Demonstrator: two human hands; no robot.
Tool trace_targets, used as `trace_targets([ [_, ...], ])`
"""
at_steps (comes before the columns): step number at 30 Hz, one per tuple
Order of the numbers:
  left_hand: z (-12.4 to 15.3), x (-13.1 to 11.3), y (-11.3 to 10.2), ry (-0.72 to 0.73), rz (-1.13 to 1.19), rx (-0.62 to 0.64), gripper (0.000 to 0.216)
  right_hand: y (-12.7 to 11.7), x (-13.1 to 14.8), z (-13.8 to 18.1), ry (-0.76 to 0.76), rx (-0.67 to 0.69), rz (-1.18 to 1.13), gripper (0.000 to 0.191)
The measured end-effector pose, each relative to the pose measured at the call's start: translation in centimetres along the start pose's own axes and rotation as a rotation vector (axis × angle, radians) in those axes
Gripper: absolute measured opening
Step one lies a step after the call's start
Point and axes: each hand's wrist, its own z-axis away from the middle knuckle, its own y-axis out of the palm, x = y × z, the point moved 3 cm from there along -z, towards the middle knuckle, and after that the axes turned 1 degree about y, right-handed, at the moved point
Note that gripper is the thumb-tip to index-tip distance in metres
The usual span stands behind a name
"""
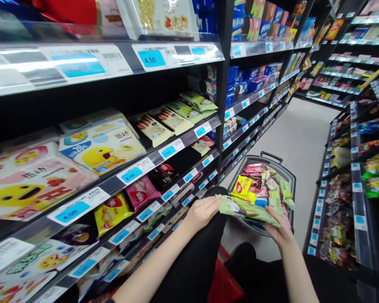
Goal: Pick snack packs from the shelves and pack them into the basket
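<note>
A light green snack packet (248, 211) is stretched between my two hands, above the near edge of a shopping basket. My left hand (203, 211) pinches its left end, and my right hand (278, 227) grips the right end with the thumb on top. Below and beyond the packet, the dark grey basket (294, 179) stands on the floor. Inside it lie a yellow packet (241, 187), pink packets (254, 168) and more green packets (285, 190). The packet and my hands hide part of the basket's near side.
Shelves with price tags (168, 150) run along my left, carrying cream-and-green packets (175, 119), cake boxes (101, 141) and a yellow wafer packet (113, 213). On the right, another shelf unit (338, 227) holds bagged snacks. The pale aisle floor (306, 130) leads away between them.
</note>
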Motion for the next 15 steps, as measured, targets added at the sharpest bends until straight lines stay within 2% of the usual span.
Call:
trace_targets([
  [3,-0.9,0.6,0.5,-0.078,0.063,-0.01,0.035,-0.2,-0.9,0.2,0.176,0.187,0.105,0.039],
  [5,-1.6,1.0,1.0,-0.176,0.116,0.018,0.034,-0.4,-1.0,0.1,0.194,0.296,0.145,0.039],
  [7,-2.4,1.5,1.5,-0.278,0.133,0.095,0.038,-0.7,-0.9,0.0,0.192,0.311,0.169,0.037],
  [9,-3.1,2.0,1.5,-0.352,0.077,0.177,0.049,-1.0,-0.7,-0.4,0.188,0.263,0.173,0.034],
  [11,-3.8,2.3,0.3,-0.357,-0.034,0.166,0.056,-1.4,-0.5,-0.9,0.144,0.164,0.15,0.031],
  [13,-4.6,2.5,-2.2,-0.298,-0.162,0.044,0.05,-2.2,-0.3,-1.6,0.065,0.025,0.131,0.029],
  [15,-5.6,2.5,-5.7,-0.209,-0.288,-0.103,0.039,-3.4,-0.4,-2.6,-0.006,-0.125,0.157,0.031],
])
